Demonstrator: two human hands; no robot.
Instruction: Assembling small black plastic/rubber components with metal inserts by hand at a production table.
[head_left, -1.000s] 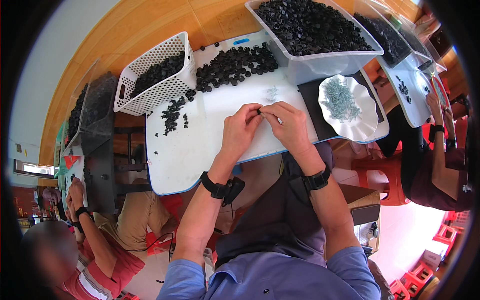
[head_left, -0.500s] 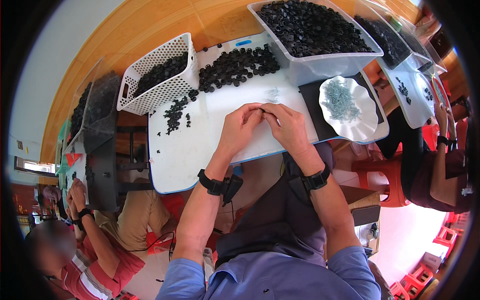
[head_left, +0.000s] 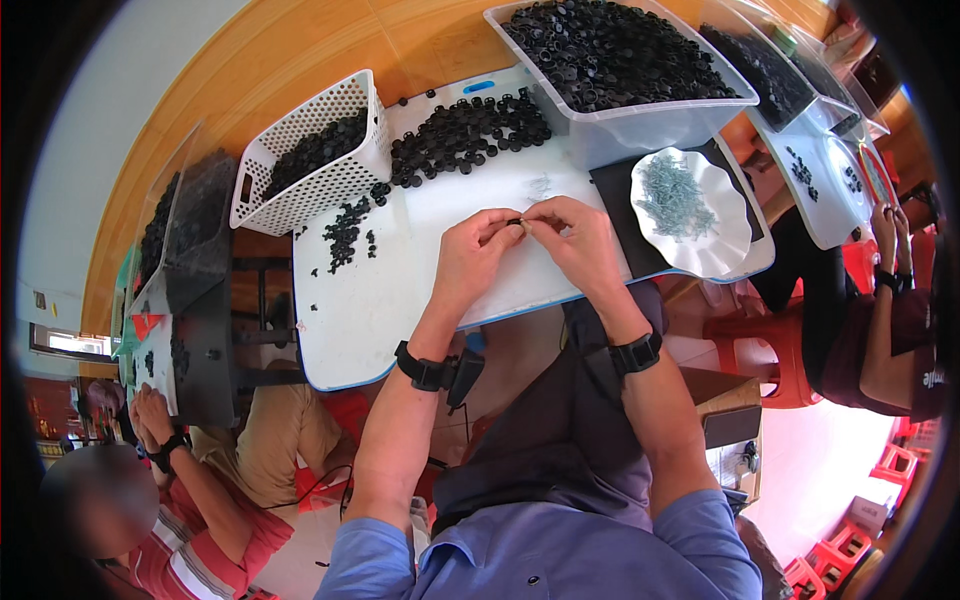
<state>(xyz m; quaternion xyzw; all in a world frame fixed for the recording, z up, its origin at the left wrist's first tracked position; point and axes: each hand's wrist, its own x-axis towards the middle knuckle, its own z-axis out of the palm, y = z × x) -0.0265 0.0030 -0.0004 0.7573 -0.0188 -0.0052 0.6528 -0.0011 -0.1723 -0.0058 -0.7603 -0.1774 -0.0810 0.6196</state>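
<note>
Over the near middle of the white table, my two hands meet fingertip to fingertip. Between thumb and fingers, my left hand pinches a small black plastic part, mostly covered by the fingertips. My right hand is closed in a pinch against the same part; whether it also holds a pin is too small to tell. Just beyond the hands lie a few thin metal pins. Loose black round caps spread across the far side of the table, and smaller black pieces lie to the left.
A white perforated basket of black parts stands at the far left, a clear bin heaped with black caps at the far right. A scalloped white plate of pins rests on a black mat. People work at tables on both sides.
My fingertips have shifted slightly around the black part, and my right hand has opened out a little from it. The whole view has moved slightly; the containers stay in place.
</note>
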